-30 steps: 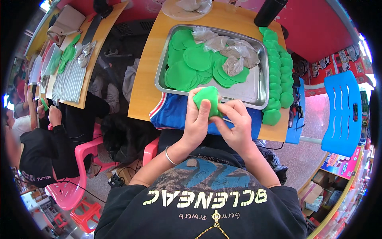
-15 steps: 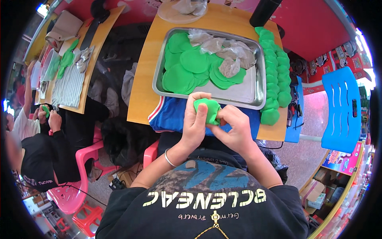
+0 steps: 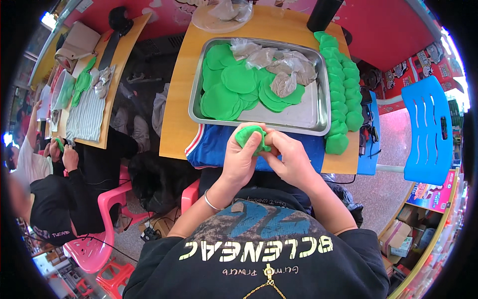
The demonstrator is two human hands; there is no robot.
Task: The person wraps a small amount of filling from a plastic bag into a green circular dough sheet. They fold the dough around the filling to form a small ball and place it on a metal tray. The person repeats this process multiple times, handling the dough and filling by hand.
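Both my hands hold a soft green pouch point(image 3: 247, 138) above the near edge of the metal tray. My left hand point(image 3: 239, 158) cups it from the left, with the thumb pressed on its face. The fingers of my right hand point(image 3: 285, 152) pinch the gathered, folded edge on its right side. Flat green discs point(image 3: 239, 79) lie in overlapping piles in the tray point(image 3: 259, 124). Clear plastic bags of grey-brown filling point(image 3: 294, 69) rest at the tray's back right. Rounded green pieces point(image 3: 337, 144), like the pouch in colour, stand in two rows beside the tray.
A folded blue cloth point(image 3: 211, 147) lies between me and the tray on the wooden table point(image 3: 175, 99). A black cylinder point(image 3: 322, 16) and a round lid-like plate point(image 3: 209, 20) are at the back. A blue chair point(image 3: 423, 129) stands right. At left, a co-worker handles something green.
My right fingers have moved in against the pouch's edge, which looks more gathered and folded. The pouch is turned slightly and sits a little further left. Tray, discs and bags stay in place.
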